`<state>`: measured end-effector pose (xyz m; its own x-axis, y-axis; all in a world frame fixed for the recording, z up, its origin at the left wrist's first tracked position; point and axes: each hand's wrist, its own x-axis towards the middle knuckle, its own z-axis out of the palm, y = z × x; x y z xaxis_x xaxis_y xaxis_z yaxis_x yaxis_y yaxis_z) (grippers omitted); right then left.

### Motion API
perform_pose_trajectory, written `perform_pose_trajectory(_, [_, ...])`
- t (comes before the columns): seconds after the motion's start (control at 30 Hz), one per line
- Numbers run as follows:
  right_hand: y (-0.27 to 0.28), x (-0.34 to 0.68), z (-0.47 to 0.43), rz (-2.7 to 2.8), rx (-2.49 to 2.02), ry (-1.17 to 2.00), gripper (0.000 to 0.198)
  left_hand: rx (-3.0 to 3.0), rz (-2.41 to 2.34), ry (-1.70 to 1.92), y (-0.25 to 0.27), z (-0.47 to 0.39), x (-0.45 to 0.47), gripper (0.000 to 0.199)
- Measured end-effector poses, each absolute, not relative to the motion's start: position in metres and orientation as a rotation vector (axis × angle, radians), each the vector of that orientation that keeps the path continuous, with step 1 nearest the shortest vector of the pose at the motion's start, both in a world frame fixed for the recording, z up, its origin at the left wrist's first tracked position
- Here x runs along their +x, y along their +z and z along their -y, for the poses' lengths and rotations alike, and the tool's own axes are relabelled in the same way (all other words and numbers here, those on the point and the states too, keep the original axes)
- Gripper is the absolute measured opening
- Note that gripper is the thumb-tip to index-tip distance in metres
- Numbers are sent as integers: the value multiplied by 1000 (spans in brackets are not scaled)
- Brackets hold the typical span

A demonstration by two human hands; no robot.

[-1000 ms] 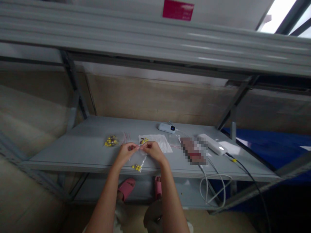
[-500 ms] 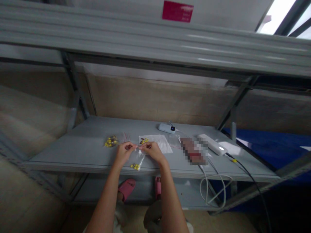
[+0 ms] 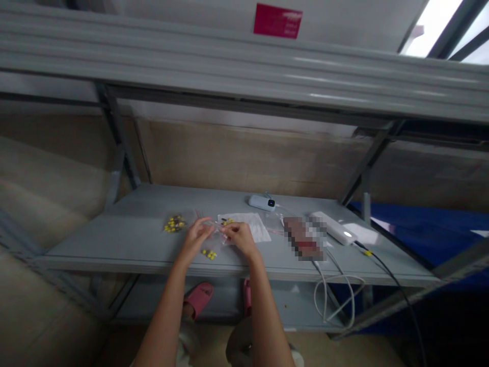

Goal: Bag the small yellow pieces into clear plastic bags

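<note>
A small clear zip bag (image 3: 217, 239) hangs between my two hands over the grey shelf, with several yellow pieces (image 3: 209, 254) in its lower part. At its left edge, my left hand (image 3: 196, 237) holds the bag's mouth between thumb and fingers, loosely curved. My right hand (image 3: 240, 236) pinches the upper right of the bag, its fingers curled. Behind my hands lies a white sheet (image 3: 252, 224) with a few yellow and brown pieces (image 3: 226, 221). To the left, a clear bag holds several yellow and dark pieces (image 3: 175, 223).
On the grey shelf (image 3: 114, 234), a light blue device (image 3: 262, 203) sits at the back. To the right are a blurred-out reddish item (image 3: 301, 238), a long white device (image 3: 336, 229) and hanging white cables (image 3: 324, 295). An upper shelf beam (image 3: 229, 71) crosses overhead.
My left hand's fingers have spread from a tight pinch near my right hand and shifted slightly left. The bag's lower end with the yellow pieces has risen a little and moved left.
</note>
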<state>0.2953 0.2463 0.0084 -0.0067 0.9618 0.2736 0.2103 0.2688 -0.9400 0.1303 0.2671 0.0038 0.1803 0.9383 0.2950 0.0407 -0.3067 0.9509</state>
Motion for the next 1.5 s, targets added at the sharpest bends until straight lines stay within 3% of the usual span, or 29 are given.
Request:
perform_pose_trajectory(0.07, [11, 298, -246, 1345, -1136, 867, 30, 1501, -932, 1142, 3, -269, 130, 58])
perform_pose_trajectory(0.2, [13, 306, -246, 1232, -1127, 866, 37, 1489, -927, 1064, 2, -270, 128, 50])
perform_pose_trajectory(0.43, [9, 308, -243, 1323, -1114, 999, 43, 1346, -1102, 1487, 11, -278, 110, 51])
perform_pose_trajectory(0.6, [13, 333, -233, 1363, -1399, 577, 31, 1415, -1364, 1619, 25, -315, 71, 38])
perform_pose_trajectory(0.8, [9, 363, -217, 1340, -1868, 4, 28, 1965, -2022, 1124, 42, -348, 46, 24])
perform_pose_trajectory(0.9, [4, 365, -214, 1413, -2016, -259, 37, 2070, -2180, 1014, 37, -346, 48, 30])
perform_pose_trajectory(1.0, [-1, 365, -214, 1453, -2134, -329, 44, 2082, -2268, 1272, 34, -331, 57, 44])
perform_pose_trajectory(1.17, [0, 369, -215, 1487, -2171, -273, 38, 2076, -2231, 1655, 44, -285, 86, 34])
perform_pose_trajectory(1.37, [-5, 377, -216, 1430, -2142, -125, 39, 2147, -2018, 1483, 30, -258, 121, 24])
perform_pose_trajectory(1.5, [-19, 381, -217, 1404, -1994, -114, 48, 2382, -1445, 1340, 15, -257, 130, 22])
